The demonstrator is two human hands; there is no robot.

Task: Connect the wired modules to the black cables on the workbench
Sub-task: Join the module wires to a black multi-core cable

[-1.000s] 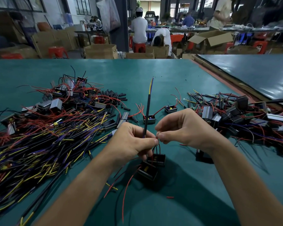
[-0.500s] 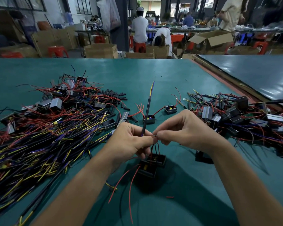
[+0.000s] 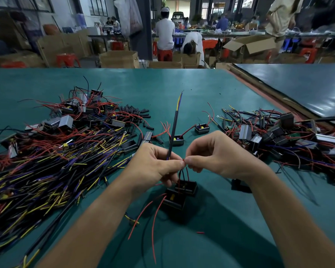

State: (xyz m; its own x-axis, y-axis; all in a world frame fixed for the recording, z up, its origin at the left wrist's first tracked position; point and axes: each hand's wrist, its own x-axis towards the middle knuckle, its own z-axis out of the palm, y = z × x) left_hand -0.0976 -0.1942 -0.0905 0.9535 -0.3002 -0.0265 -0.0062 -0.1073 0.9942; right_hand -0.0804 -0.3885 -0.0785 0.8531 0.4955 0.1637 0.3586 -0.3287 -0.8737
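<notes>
Step in hand: joining one module lead to one cable core. Judged to be the twisting of the joint, which is not yet complete.
Left hand (image 3: 155, 167): fingers are curled round a black cable (image 3: 173, 130), with thumb and forefinger closed at its lower end. The cable stands near upright, and yellow and blue cores show at its top.
Right hand (image 3: 217, 156): thumb and forefinger pinch the tip of a red wire (image 3: 184, 161) against the left fingertips. The other fingers are curled and hold nothing.
Work location: above the near centre of the green workbench (image 3: 201, 84), between the heaps.
Modules under the hands: two black modules (image 3: 186, 187), touching each other, with leads running up into the pinch. Whether they hang or rest on the mat cannot be told.
Next move: likely calls for a firm, even fingertip pinch with the bare ends kept aligned. Fine strands may splay or slip apart if the pinch loosens.
Count, cable in hand: one.
Count, single modules (image 3: 176, 140) beyond the hands: two, each with red leads.
Count, dark block (image 3: 240, 185): one, just beside the right wrist.
Count, cable heap (image 3: 46, 171): one, at the left. Its cables are too many to count.
Count, module heaps: two, a right heap (image 3: 278, 136) and a far-left heap (image 3: 75, 117).
Black tube pieces (image 3: 137, 113): one cluster, with the pieces too small to count.
Red scrap (image 3: 200, 232): one, near the bench edge.
</notes>
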